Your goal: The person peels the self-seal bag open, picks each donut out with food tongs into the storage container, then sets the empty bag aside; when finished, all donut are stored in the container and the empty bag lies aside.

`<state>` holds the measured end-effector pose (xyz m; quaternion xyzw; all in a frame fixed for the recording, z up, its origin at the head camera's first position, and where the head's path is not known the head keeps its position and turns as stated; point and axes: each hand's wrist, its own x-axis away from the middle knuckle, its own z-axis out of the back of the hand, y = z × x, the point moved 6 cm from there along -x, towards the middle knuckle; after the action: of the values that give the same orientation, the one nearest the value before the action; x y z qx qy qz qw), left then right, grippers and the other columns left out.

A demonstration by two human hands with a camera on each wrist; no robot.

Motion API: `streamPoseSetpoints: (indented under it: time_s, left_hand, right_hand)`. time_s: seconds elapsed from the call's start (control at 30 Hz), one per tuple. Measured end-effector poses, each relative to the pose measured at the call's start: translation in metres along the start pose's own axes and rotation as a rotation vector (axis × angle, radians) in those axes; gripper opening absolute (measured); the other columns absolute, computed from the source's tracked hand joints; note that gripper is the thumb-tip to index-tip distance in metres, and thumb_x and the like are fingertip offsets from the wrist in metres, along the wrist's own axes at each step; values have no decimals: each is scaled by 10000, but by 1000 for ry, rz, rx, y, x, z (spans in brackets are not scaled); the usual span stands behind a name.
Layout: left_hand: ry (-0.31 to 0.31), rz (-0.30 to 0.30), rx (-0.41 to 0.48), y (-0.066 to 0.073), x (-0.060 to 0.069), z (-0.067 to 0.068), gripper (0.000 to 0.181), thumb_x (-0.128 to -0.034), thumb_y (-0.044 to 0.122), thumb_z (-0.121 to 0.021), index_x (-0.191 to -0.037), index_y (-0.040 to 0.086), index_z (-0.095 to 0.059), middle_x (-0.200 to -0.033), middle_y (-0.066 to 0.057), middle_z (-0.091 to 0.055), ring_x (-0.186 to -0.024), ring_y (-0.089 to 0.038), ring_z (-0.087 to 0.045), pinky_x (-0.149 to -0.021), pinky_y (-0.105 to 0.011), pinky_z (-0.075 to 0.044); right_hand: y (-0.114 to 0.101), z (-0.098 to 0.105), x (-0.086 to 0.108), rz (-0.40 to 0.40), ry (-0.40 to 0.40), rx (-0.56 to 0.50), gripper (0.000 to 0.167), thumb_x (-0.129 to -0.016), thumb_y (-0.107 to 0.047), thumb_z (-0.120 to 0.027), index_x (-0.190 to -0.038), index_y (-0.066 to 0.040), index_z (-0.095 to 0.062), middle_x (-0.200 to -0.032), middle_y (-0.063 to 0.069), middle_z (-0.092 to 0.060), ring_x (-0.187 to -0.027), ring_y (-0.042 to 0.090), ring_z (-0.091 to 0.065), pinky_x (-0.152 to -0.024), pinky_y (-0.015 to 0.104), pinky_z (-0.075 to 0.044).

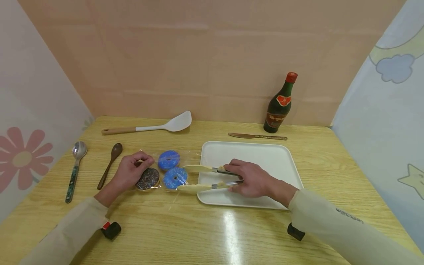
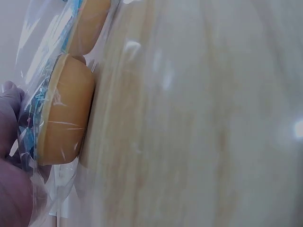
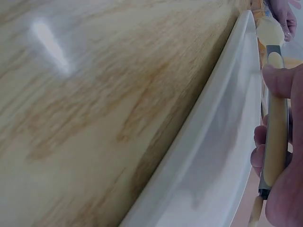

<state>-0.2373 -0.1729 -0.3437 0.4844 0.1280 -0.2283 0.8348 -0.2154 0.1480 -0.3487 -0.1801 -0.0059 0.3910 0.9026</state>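
Gripping spread tongs (image 1: 198, 169) in right hand (image 1: 253, 179) over white tray (image 1: 248, 151), reaching to light-blue donut (image 1: 170, 180). Pinching clear bag (image 1: 191, 157) with left hand (image 1: 130, 172) beside dark sprinkled donut (image 1: 149, 179), bagged with both blues on worktop (image 1: 159, 224), left of tray.

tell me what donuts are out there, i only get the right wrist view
Observer: The head view shows three: a dark donut, a blue donut and a lighter blue donut.
Operator: what's the left hand doing
Observer: It pinches the bag beside the dark donut.
Operator: anything just past the tray
Observer: Yes, a knife lies just beyond its far edge.
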Motion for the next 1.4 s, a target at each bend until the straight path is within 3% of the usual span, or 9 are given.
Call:
streamPoseSetpoints:
  time_s: [0.67, 0.9, 1.4]
  left_hand:
    - [18, -2, 2, -2, 1, 4, 84, -896, -113, -572, -879, -99, -653, -827, -247, -632, -726, -134, -601, -640, -142, -458]
    - [23, 4, -8, -1, 2, 5, 76, -891, -109, -582, -872, -94, -654, -822, -254, -627, -739, -56, -578, -638, -146, -456]
    - [14, -4, 1, -2, 3, 5, 83, -898, -106, -574, -881, -93, -654, -829, -250, -630, -723, -152, -595, -621, -155, -456]
  right_hand:
    - [32, 15, 55, -37, 206, -75, 518, -765, -180, -783, -1210, 9, -598, -1036, -1, -557, -659, 50, -450, -623, 257, -398]
    - [49, 19, 74, -86, 275, -78, 555, -753, -142, -800, -1217, 75, -586, -1084, 29, -573, -776, 103, -474, -654, 275, -397]
    - [77, 27, 85, -214, 276, -5, 570, -766, -176, -785, -1235, 71, -579, -1018, 45, -578, -749, 143, -472, -631, 306, -391]
